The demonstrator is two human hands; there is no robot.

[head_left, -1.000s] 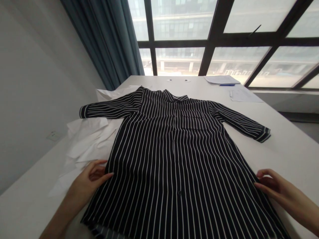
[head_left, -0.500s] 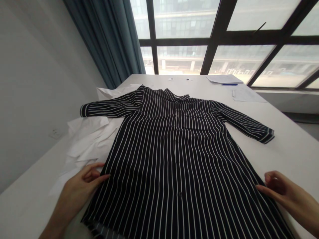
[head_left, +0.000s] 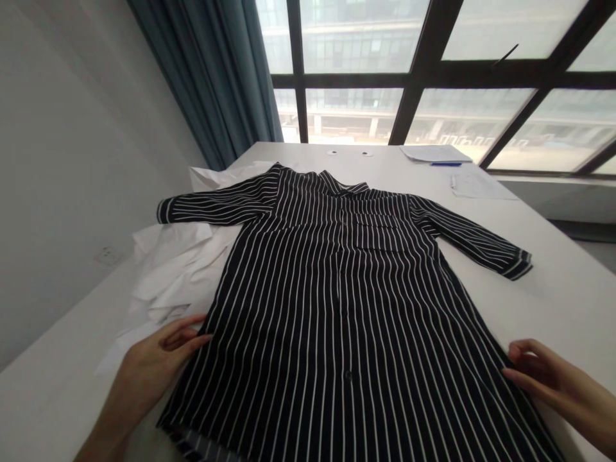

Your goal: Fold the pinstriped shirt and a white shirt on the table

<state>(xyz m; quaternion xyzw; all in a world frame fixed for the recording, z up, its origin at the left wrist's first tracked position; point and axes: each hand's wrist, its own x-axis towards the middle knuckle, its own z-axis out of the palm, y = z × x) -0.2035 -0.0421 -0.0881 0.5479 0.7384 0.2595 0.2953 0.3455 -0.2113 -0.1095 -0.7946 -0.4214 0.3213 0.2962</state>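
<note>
A black shirt (head_left: 308,289) with white stripes lies spread face up, its collar at the far end and its sleeves stretched out to both sides. At its left edge, near the hem, my left hand (head_left: 154,359) pinches the fabric, the thumb on top and the fingers partly hidden beside the edge. On the opposite edge my right hand (head_left: 548,372) is closed on the cloth, thumb lying on the stripes and fingers curled. The hem's left corner is slightly turned, showing a lighter underside.
Crumpled white papers (head_left: 168,269) lie left of the shirt, partly under its sleeve. Across the white table (head_left: 568,289), more papers (head_left: 436,153) and a blue pen (head_left: 446,164) lie near the window. A blue curtain (head_left: 226,77) hangs at the far left beside the wall.
My right hand has shifted slightly outward and down along the shirt's right edge. My left hand stays nearly in place, and the view has moved a little.
</note>
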